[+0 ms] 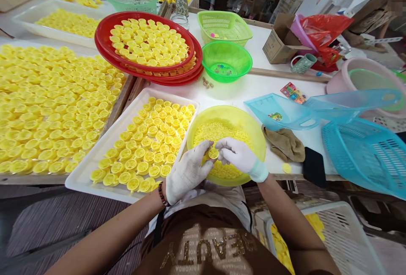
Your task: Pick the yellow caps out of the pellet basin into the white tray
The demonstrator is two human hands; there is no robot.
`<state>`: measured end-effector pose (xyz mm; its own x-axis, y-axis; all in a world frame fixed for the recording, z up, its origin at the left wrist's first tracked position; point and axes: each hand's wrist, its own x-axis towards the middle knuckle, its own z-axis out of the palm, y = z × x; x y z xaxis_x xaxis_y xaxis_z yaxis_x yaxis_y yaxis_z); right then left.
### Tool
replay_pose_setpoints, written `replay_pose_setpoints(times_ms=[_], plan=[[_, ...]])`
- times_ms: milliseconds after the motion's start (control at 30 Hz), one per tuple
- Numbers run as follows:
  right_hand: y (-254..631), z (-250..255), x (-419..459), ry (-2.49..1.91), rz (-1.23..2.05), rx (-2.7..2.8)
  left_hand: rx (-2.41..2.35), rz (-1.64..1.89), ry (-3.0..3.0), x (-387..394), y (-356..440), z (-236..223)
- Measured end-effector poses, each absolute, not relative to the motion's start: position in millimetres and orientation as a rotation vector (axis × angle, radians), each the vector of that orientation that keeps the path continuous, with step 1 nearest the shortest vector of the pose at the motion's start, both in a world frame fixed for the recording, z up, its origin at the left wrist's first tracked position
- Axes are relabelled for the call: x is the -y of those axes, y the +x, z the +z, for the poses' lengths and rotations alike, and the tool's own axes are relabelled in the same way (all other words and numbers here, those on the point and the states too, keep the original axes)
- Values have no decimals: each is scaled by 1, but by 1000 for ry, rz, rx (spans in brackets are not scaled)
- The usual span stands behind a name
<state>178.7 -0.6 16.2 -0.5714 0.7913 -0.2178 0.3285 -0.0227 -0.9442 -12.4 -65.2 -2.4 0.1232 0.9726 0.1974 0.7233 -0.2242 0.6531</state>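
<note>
My left hand [190, 167], in a white glove, grips a small round yellow plastic cup piece [213, 152] between thumb and fingers. Close beside it, my right hand [236, 154], also gloved, has its fingers bent together at the piece's rim; whatever they pinch is too small to make out. Both hands are over a yellow bowl [258, 122] that holds many tiny pale yellow bits [222, 133]. Left of the bowl lies a white tray [91, 156] with rows of similar yellow cup pieces [144, 141].
Stacked red trays [101, 50] bear more yellow pieces, beside a green bowl [226, 61]. To the right are a blue scoop [279, 110], a brown cloth [283, 144], a black phone-like slab [314, 167] and a blue basket [364, 156]. Yellow pieces [50, 110] cover the left table.
</note>
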Motion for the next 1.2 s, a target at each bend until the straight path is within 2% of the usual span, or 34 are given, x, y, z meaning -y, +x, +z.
replay_pose_setpoints(times_ms=[100, 300, 467, 733, 967, 1067, 1200], plan=[[181, 15, 1, -1190, 1631, 1754, -1618, 899, 1966, 67, -17, 0], [170, 15, 2, -1221, 1283, 2056, -1666, 863, 2031, 71, -19, 5], [171, 18, -3, -1163, 1365, 2083, -1603, 820, 2070, 66, -9, 7], [193, 15, -6, -1187, 1268, 2004, -1593, 830, 1964, 61, -3, 11], [212, -12, -10, -1256, 862, 2206, -1802, 988, 1985, 86, -77, 27], [212, -18, -8, -1258, 828, 2233, -1988, 871, 1945, 98, -109, 30], [203, -13, -7, -1209, 820, 2260, -2000, 703, 1910, 94, -116, 11]])
